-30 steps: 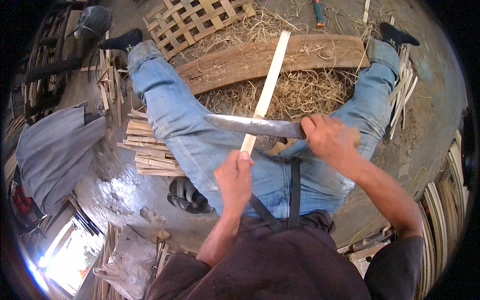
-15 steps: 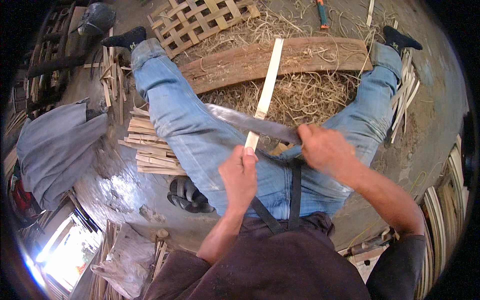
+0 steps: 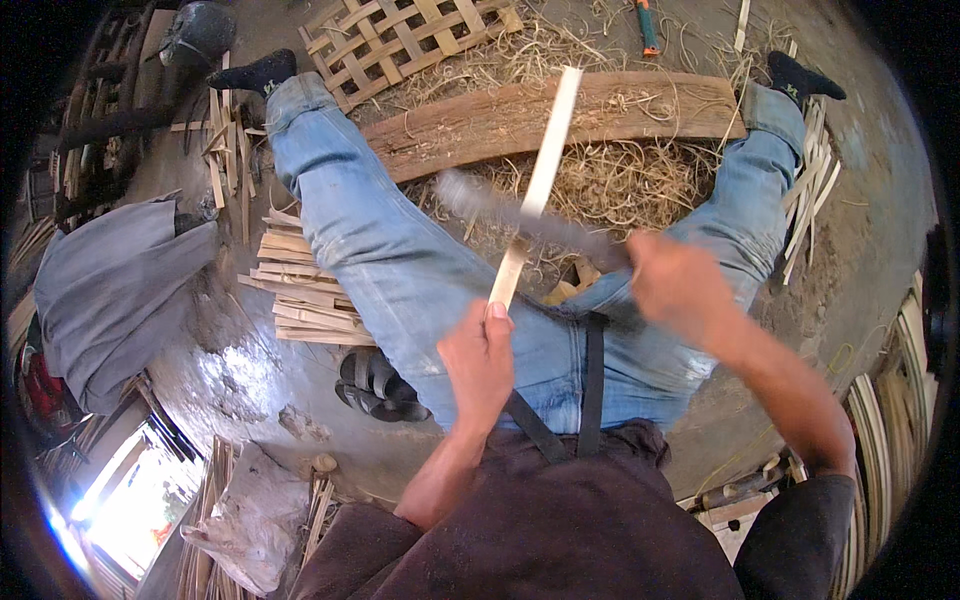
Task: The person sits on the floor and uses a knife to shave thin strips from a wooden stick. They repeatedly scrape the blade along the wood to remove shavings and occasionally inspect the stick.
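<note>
My left hand (image 3: 480,355) is closed on the near end of a pale bamboo strip (image 3: 552,145), its thumb lying along the top face. The strip slants away from me, and its far end reaches over a curved wooden plank (image 3: 450,135). In my right hand (image 3: 675,285) is the handle of a long-bladed knife (image 3: 535,222), fingers wrapped round it. The blade, smeared by motion, lies crosswise over the middle of the strip, its tip pointing left. Curly shavings (image 3: 630,195) are heaped between my outstretched legs, beneath and beyond the strip.
Cut strips (image 3: 305,285) are stacked left of my leg, near black sandals (image 3: 375,385). A woven bamboo panel (image 3: 400,45) and an orange-and-green-handled tool (image 3: 647,30) lie beyond the plank. Grey cloth (image 3: 125,290) hangs at left; more strips (image 3: 812,195) lie beyond my right leg.
The knife and my right hand have moved away from me and slightly right, the blade farther up the strip. The strip's far end has shifted slightly farther and right; my left hand stays nearly in place.
</note>
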A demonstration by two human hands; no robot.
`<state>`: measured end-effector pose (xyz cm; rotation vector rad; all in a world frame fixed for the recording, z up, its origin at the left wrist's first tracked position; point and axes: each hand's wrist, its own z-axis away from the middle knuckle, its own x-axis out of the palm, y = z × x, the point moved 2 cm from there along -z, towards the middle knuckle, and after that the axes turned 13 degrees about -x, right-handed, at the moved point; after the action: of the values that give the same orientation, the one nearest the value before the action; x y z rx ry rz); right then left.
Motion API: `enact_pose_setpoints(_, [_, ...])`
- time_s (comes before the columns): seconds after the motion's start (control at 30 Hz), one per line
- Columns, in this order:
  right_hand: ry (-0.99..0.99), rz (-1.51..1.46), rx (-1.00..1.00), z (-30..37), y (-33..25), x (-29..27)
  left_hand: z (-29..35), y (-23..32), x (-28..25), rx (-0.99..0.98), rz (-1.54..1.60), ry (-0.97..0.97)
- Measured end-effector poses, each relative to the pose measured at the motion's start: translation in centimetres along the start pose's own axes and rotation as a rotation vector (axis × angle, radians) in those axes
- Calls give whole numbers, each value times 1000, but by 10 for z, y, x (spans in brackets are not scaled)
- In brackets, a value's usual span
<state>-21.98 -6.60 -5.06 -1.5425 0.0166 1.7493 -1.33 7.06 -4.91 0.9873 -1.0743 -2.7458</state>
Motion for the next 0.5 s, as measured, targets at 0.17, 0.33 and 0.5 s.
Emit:
enact_pose_setpoints(0.17, [56, 54, 185, -7, 6, 6, -2, 0, -1, -2, 6, 3])
enact_pose_setpoints(0.33, [-1, 91, -120, 5, -25, 7, -1, -1, -5, 41, 19, 38])
enact_pose_setpoints(0.5, [-9, 102, -120, 11, -36, 10, -2, 2, -6, -2, 73, -1])
